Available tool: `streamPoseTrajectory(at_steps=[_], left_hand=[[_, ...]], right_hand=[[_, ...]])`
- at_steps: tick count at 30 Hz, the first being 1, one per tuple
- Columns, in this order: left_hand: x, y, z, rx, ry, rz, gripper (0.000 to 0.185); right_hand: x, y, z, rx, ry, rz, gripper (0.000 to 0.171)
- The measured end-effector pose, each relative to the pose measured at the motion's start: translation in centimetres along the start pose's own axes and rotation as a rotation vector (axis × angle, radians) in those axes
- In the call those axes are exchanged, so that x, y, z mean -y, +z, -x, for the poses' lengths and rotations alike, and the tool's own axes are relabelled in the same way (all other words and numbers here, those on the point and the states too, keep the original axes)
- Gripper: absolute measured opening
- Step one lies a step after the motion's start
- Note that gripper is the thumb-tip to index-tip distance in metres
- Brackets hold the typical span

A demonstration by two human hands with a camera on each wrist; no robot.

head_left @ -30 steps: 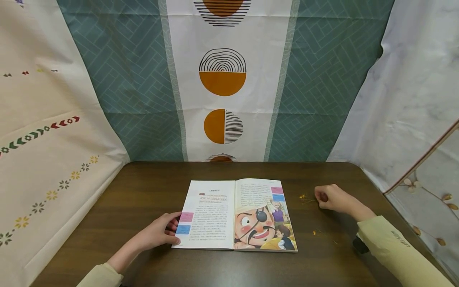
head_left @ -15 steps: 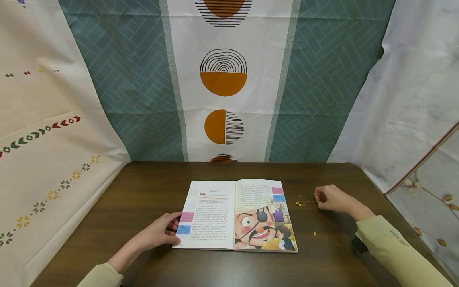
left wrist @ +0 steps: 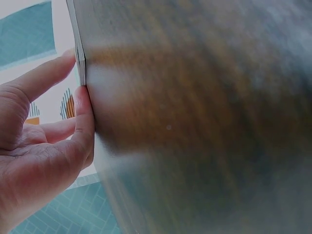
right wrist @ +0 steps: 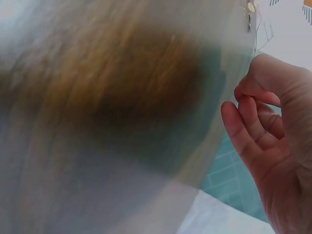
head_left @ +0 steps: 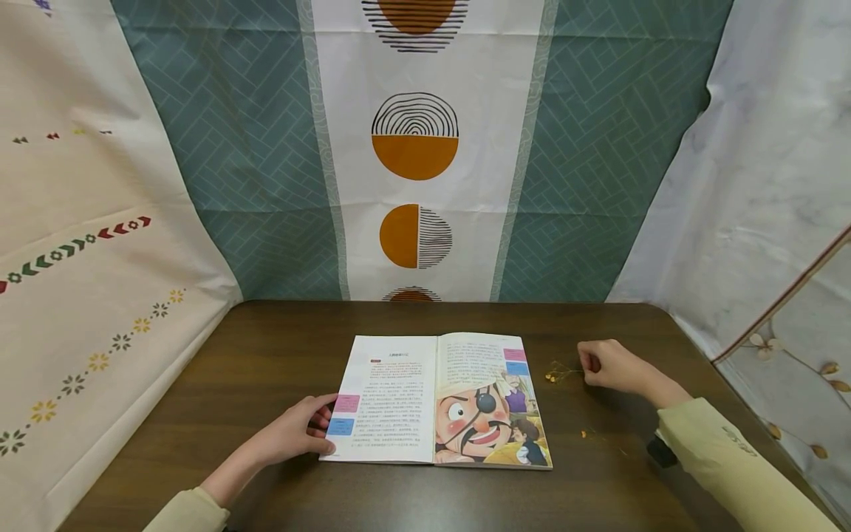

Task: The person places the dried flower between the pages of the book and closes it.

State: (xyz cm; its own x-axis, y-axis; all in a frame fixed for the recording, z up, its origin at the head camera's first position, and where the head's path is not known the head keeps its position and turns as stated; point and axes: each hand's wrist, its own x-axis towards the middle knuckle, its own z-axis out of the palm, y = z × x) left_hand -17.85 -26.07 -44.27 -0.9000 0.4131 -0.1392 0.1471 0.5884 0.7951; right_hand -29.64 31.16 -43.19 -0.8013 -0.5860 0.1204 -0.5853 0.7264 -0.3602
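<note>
An open picture book (head_left: 392, 399) lies on the brown table, text on its left page and a cartoon face with an eye patch on the right. My left hand (head_left: 292, 432) holds the book's lower left edge, thumb on the page and fingers along the edge; the left wrist view shows the thumb (left wrist: 53, 70) over the book's thin side (left wrist: 77, 44). Right of the book, my right hand (head_left: 614, 366) pinches the thin stem of a small dried flower sprig (head_left: 555, 373). The sprig's yellow heads (right wrist: 251, 7) point toward the book.
Small yellow flower bits (head_left: 583, 434) lie on the table (head_left: 465, 499) below the right hand. A patterned cloth (head_left: 425, 185) hangs behind the table's back edge, with pale cloths (head_left: 100, 258) at both sides.
My right hand has shifted slightly left with the sprig, whose yellow heads have come nearer the book. My left hand and the book stay in place.
</note>
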Motion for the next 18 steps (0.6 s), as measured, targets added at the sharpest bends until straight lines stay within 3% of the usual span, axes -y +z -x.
streamPoseTrajectory(at_steps=[11, 18], left_hand=[[-0.27, 0.02, 0.1, 0.007, 0.004, -0.004, 0.083], [-0.26, 0.02, 0.16, 0.004, 0.004, -0.011, 0.083]], right_hand=[[0.41, 0.33, -0.46, 0.011, 0.014, -0.005, 0.028], [0.52, 0.36, -0.8, -0.058, -0.015, -0.014, 0.019]])
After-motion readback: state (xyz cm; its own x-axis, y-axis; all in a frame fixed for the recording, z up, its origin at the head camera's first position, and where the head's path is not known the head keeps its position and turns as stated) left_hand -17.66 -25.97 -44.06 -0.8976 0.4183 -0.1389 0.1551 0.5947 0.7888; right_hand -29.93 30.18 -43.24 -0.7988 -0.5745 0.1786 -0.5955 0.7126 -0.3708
